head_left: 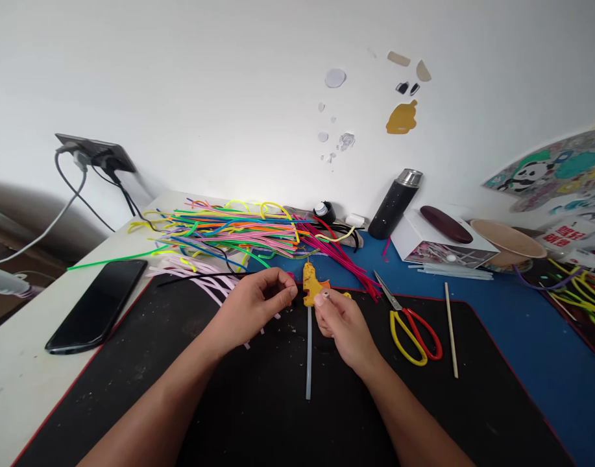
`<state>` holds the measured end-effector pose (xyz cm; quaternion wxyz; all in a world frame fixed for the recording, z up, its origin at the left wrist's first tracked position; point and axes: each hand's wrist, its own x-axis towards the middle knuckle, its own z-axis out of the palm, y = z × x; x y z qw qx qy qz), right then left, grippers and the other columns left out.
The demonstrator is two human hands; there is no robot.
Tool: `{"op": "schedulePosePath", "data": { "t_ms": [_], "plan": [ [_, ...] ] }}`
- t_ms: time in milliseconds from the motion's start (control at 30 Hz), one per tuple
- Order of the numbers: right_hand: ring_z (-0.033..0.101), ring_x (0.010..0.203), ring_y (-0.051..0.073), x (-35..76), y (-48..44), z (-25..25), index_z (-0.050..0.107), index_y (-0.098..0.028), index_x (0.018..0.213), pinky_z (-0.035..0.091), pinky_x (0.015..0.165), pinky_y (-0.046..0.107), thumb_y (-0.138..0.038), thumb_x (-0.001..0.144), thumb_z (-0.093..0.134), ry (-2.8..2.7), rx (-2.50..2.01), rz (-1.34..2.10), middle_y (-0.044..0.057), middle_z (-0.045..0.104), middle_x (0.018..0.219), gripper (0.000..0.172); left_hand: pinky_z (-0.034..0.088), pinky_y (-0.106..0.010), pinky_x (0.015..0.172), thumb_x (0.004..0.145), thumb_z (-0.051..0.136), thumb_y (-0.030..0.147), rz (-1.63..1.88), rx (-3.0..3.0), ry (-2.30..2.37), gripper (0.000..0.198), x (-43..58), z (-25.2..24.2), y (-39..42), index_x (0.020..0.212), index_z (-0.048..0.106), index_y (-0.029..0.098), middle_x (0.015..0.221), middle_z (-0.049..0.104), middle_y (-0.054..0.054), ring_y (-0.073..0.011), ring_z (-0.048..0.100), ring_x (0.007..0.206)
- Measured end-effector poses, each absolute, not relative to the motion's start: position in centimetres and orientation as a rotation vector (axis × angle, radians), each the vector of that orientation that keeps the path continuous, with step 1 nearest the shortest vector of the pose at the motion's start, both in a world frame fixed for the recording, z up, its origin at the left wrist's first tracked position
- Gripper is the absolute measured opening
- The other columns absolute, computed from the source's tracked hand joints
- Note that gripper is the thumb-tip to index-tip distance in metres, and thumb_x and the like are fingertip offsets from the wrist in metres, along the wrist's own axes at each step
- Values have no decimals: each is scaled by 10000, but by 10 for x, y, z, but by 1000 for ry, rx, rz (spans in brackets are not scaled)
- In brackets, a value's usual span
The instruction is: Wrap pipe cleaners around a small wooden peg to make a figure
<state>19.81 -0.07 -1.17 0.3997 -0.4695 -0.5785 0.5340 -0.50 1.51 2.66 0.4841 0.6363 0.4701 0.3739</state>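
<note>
My right hand [343, 324] is wrapped round a small yellow hot glue gun [311, 280], its nozzle pointing away from me. A long translucent glue stick [309, 363] runs out of the gun's back end toward me, over the black mat. Just left of the gun, my left hand [255, 308] has thumb and forefinger brought together. What it pinches is too small to make out, though a bit of magenta shows by the fingertips. A black pipe cleaner [194, 277] stretches from the left up to that hand; whether the hand holds it I cannot tell.
Behind my hands lies a heap of coloured pipe cleaners [239, 227]. Scissors [409, 327] and a thin stick [451, 331] lie right on the black mat [258, 415]. A phone [97, 305] rests at left. A black flask [394, 204] and a white box [443, 243] stand near the wall.
</note>
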Motion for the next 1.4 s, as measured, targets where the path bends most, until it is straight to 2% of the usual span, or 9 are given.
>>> {"op": "schedulePosePath", "data": {
  "t_ms": [100, 267, 600, 833, 1000, 1233, 1400],
  "plan": [
    [214, 531, 98, 202, 1, -10, 369, -252, 726, 193, 471, 265, -691, 932, 635, -1358, -1084, 1483, -86, 268, 642, 553, 487, -276, 735, 937, 647, 478, 910, 1547, 1146, 293, -5, 27, 15, 847, 663, 199, 821, 671, -12, -177, 608, 777],
    [243, 573, 111, 202, 1, -13, 468, -237, 800, 218, 493, 267, -615, 934, 696, -1375, -1133, 1381, -71, 314, 690, 462, 485, -278, 712, 930, 658, 493, 905, 1517, 1152, 307, -4, 27, 15, 858, 669, 195, 811, 665, -12, -173, 599, 751],
    [268, 559, 113, 204, 2, -10, 524, -227, 816, 222, 493, 262, -576, 952, 671, -1360, -1198, 1255, -72, 328, 653, 402, 498, -277, 724, 928, 666, 505, 881, 1496, 1122, 309, -4, 26, 15, 854, 664, 205, 813, 679, -9, -173, 622, 750],
    [300, 582, 124, 204, -1, -12, 541, -224, 811, 260, 501, 271, -644, 945, 664, -1426, -1197, 1286, -53, 370, 678, 457, 510, -283, 729, 938, 668, 495, 888, 1523, 1133, 297, -6, 25, 16, 875, 682, 205, 833, 687, -20, -179, 625, 776],
    [276, 561, 124, 203, -1, -10, 577, -217, 810, 237, 508, 285, -695, 971, 594, -1461, -1158, 1319, -58, 352, 648, 504, 491, -267, 679, 907, 708, 505, 872, 1419, 1071, 306, -7, 23, 18, 880, 677, 202, 810, 663, -10, -164, 609, 741],
    [328, 599, 133, 202, -3, -10, 423, -230, 699, 270, 562, 288, -589, 1022, 558, -1658, -1327, 998, -53, 350, 646, 501, 436, -247, 610, 859, 766, 521, 838, 1213, 993, 344, -8, 21, 20, 837, 666, 192, 714, 618, 18, -122, 530, 629],
    [320, 586, 126, 202, -4, -7, 400, -232, 699, 261, 551, 285, -536, 1014, 573, -1737, -1275, 992, -59, 347, 636, 471, 416, -244, 605, 855, 776, 522, 832, 1182, 968, 357, -8, 22, 20, 831, 666, 183, 695, 601, 19, -114, 502, 620]
  ]
}}
